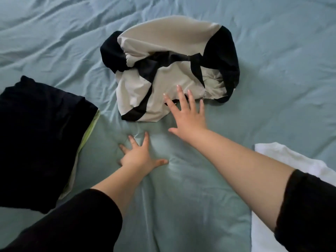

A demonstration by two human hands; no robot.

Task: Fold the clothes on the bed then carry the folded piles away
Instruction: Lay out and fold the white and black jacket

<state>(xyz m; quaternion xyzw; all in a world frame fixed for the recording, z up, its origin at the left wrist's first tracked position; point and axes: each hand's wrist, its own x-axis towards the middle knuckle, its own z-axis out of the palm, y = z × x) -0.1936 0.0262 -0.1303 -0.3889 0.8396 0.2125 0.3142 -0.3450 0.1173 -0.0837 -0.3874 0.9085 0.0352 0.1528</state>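
A crumpled beige garment with black trim [169,70] lies in a heap in the middle of the blue-green bed sheet [272,88]. My right hand [187,115] is stretched out flat with spread fingers, its fingertips at the garment's near edge. My left hand [140,155] presses flat on the sheet below the garment, fingers spread, holding nothing. A folded pile with a dark garment on top [40,135] sits at the left, with a pale green layer showing under its edge.
A white folded cloth [283,160] lies at the right, partly hidden by my right arm. The sheet is wrinkled all around. Black sleeves cover both my upper forearms at the bottom of the view.
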